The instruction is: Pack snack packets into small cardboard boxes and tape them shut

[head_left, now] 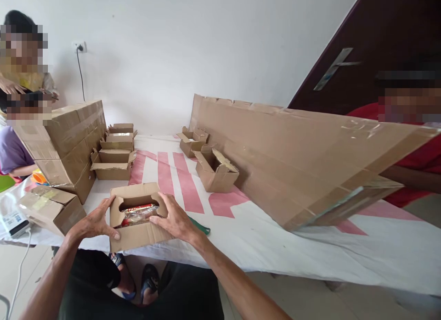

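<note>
An open cardboard box (144, 237) rests at the front edge of the table, its long flaps folded outward. Inside lie shiny clear and red wrapped packets (139, 213). My left hand (98, 221) grips the box's left side, thumb over the front flap and fingers at the back left corner. My right hand (175, 217) holds the right side, with its thumb reaching in by the packets. Just right of that hand, a green object (201, 226) lies partly hidden; its kind is unclear.
Closed cartons (74, 131) are stacked at left, with a smaller box (51, 207) before them. Several open boxes (112, 166) line up beside the stack. Two more open boxes (217, 173) stand by a large leaning carton (292, 154). People sit at both sides.
</note>
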A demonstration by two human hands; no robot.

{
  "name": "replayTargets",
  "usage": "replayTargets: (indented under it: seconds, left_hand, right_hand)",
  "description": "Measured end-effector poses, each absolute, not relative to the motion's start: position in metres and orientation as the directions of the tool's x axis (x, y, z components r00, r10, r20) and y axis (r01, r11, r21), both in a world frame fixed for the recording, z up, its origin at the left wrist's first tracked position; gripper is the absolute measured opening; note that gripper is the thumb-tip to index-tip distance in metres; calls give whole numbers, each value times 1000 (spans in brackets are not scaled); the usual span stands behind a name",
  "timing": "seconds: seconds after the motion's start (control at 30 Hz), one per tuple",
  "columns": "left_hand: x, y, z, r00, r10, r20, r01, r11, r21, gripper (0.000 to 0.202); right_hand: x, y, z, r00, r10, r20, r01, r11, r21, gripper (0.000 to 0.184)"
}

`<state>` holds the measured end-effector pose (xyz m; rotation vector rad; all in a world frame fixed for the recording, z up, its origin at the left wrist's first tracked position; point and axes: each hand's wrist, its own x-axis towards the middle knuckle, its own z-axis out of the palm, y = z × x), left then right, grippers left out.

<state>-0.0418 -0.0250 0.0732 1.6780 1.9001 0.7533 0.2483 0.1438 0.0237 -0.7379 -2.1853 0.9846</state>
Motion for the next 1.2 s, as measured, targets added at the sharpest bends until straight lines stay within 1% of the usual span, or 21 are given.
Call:
replayTargets:
  seconds: [0.07,0.13,0.2,0.27,0.33,0.37,0.43,0.5,0.53,0.6,0.63,0.7,0.73,0.8,0.87,0.93,1.03,1.1,1.2]
  left_hand:
    - [-41,-24,74,-133,991,-2,728,99,678,139]
    - [-38,-22,74,-167,986,14,739,115,664,132]
    - [-34,-20,73,-210,977,29,748,141,648,125]
    - [-28,-20,71,-249,968,26,749,175,639,121]
    - [-22,-20,69,-275,961,35,740,188,646,116]
    - [-19,-22,68,-283,958,51,733,182,655,113]
    - [-13,-25,65,-298,949,101,708,149,690,104]
    - [-7,-30,60,-323,933,162,666,102,739,94]
    - [-4,-33,58,-344,918,195,647,82,759,88]
    - [-1,-37,55,-398,875,276,644,52,763,74]
    - [0,-39,55,-418,849,323,668,46,742,68]
    - [1,-43,58,-416,816,401,749,57,660,57]
    - [1,-44,61,-394,815,425,793,68,605,54]
    - [1,-48,69,-349,828,438,862,101,496,50]
    - [1,-51,76,-343,843,413,899,168,405,51]
    - [2,-55,81,-376,854,360,908,261,328,59]
    - [3,-60,81,-396,894,212,907,344,243,67]
    - [1,-61,78,-390,911,132,909,358,215,70]
    - [-5,-57,79,-371,919,132,919,343,195,79]
  right_hand:
    - [239,142,27,-624,704,339,289,611,-737,73]
    - [235,144,26,-599,707,376,288,628,-723,61]
    - [237,150,22,-554,744,375,240,574,-783,53]
    - [242,159,15,-477,815,328,183,457,-870,49]
    - [249,167,7,-396,875,280,154,364,-919,52]
    - [253,171,2,-363,891,275,155,348,-924,55]
    - [258,175,-7,-319,897,306,177,374,-911,63]
    - [261,177,-14,-295,878,376,211,444,-871,68]
    - [262,176,-16,-286,861,422,233,489,-841,69]
    - [262,175,-18,-272,804,528,291,592,-752,63]
    - [262,174,-18,-272,770,576,325,637,-698,57]
    - [260,172,-18,-293,709,641,382,702,-602,44]
    - [259,171,-17,-313,690,652,397,719,-571,40]
    - [257,171,-18,-354,682,641,395,730,-558,38]
    - [256,170,-19,-384,692,612,366,722,-587,41]
    - [257,171,-20,-413,702,580,336,709,-620,42]
    - [263,173,-13,-475,693,542,326,711,-623,39]
    - [267,175,1,-523,673,522,363,731,-578,34]
    - [269,176,33,-618,607,500,413,792,-450,24]
